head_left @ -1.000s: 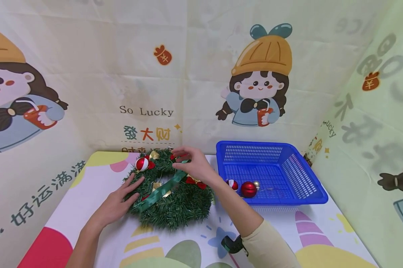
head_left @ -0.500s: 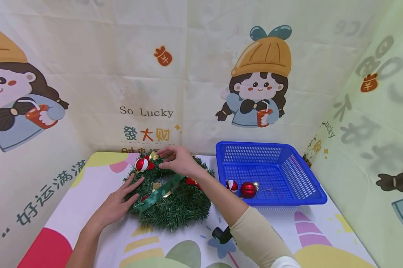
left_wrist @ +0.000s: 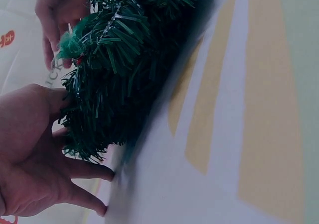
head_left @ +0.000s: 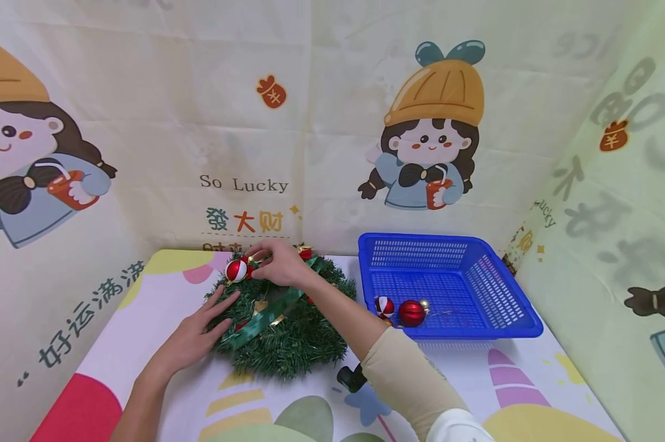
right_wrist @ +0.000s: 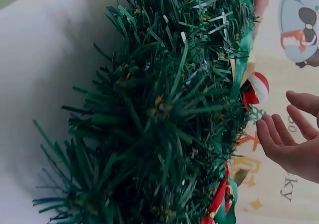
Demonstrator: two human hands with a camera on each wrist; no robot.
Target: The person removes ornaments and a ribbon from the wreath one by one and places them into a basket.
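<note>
A green artificial pine wreath (head_left: 288, 356) lies on the table, with a green ribbon (head_left: 266, 319) running across it. Spread fingers of my left hand (head_left: 196, 331) rest at the wreath's left side; the left wrist view shows the hand (left_wrist: 35, 149) against the needles. Over the far part is my right hand (head_left: 281, 264), beside a red-and-white ball ornament (head_left: 236, 270). In the right wrist view that hand (right_wrist: 294, 144) has loosely bent fingers with nothing between them, apart from the ball (right_wrist: 258, 88). It partly hides the bows at the back.
A blue plastic basket (head_left: 506, 307) stands right of the wreath. Inside are a red ball ornament (head_left: 412, 314), a red-and-white ball (head_left: 384, 306) and a small gold ball (head_left: 423, 304). A printed cloth wall (head_left: 332, 153) rises close behind the table.
My right hand has moved left along the wreath's far side, from the right-hand bow toward the red-and-white ball. A red-and-gold bow now shows behind it. The left hand stays put.
</note>
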